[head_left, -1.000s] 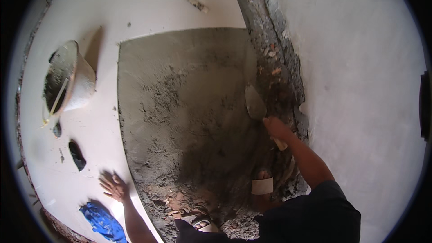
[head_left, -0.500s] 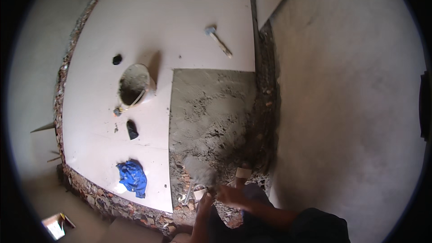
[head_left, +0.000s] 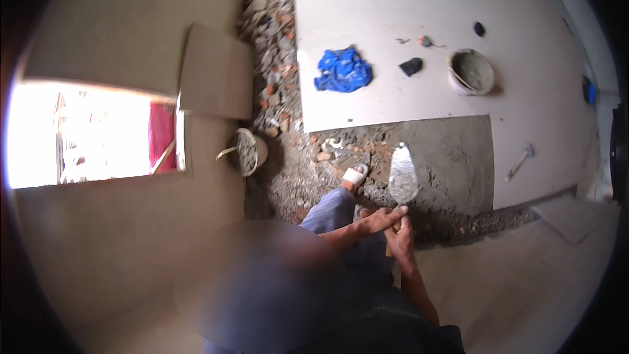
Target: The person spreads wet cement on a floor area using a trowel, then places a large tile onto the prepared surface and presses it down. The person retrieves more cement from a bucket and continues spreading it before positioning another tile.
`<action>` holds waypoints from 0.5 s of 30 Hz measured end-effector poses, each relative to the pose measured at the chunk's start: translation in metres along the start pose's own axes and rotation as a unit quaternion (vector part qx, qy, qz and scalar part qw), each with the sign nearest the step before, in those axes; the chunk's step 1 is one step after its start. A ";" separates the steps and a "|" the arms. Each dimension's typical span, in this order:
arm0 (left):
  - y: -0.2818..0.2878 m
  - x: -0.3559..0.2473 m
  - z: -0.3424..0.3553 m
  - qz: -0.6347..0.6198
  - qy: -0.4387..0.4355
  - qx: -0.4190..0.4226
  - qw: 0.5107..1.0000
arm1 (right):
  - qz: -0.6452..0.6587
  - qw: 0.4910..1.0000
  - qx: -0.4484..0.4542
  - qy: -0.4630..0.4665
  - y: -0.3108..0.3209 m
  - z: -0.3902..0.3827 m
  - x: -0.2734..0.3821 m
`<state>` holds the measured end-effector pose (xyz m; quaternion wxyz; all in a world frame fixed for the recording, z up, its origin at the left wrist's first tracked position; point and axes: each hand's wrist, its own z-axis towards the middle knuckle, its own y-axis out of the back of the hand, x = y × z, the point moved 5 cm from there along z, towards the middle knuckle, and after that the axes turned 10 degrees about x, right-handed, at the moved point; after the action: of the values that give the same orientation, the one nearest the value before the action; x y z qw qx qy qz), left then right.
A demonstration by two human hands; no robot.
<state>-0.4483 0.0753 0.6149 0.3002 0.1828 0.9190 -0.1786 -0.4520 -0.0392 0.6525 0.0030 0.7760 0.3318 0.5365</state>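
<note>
My right hand [head_left: 401, 237] grips a metal trowel [head_left: 403, 174] by its handle, its blade pointing away from me over wet grey mortar [head_left: 452, 160]. My left hand [head_left: 381, 219] is closed on the trowel near its neck, just above my right hand. My sandalled foot [head_left: 356, 174] stands on rubble at the left edge of the mortar. Beyond, on the pale floor tiles [head_left: 504, 0], lie a blue crumpled cloth [head_left: 343, 69], a small black object [head_left: 411, 67] and a bucket of mortar [head_left: 472, 72].
A second bucket [head_left: 250, 152] stands beside the rubble strip [head_left: 268, 39]. Walls bound the space left and below, with a bright opening [head_left: 85, 131] at the left. A hammer [head_left: 521, 160] lies on the tiles, right. A loose tile [head_left: 573, 219] leans at the lower right.
The view has swung round leftward, bringing the opening and second bucket into sight. My left hand has left the tiles for the trowel, which has moved with my right hand and now points away.
</note>
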 end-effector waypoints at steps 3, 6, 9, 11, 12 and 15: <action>-0.002 -0.001 -0.009 -0.002 -0.008 0.024 1.000 | 0.002 0.996 0.084 -0.035 -0.002 -0.001 0.011; 0.038 -0.002 -0.021 -0.076 -0.062 -0.087 0.991 | -0.044 0.989 0.134 0.050 0.001 0.013 0.016; 0.106 0.007 -0.046 -0.304 -0.090 -0.193 0.929 | 0.076 0.983 0.114 -0.121 0.022 0.015 -0.016; 0.165 0.016 -0.078 -0.255 -0.054 -0.250 0.932 | 0.037 0.977 0.082 -0.194 0.043 0.009 -0.031; 0.187 0.019 -0.095 -0.280 -0.090 -0.290 0.911 | 0.067 0.969 0.057 -0.232 0.052 0.003 -0.036; 0.207 0.037 -0.121 -0.320 -0.098 -0.382 0.861 | 0.096 0.962 0.060 -0.249 0.058 -0.002 -0.039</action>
<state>-0.4435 0.3172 0.6385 0.3616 -0.2684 0.8890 0.0836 -0.4315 -0.1050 0.6419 -0.0130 0.9120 0.2758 0.3033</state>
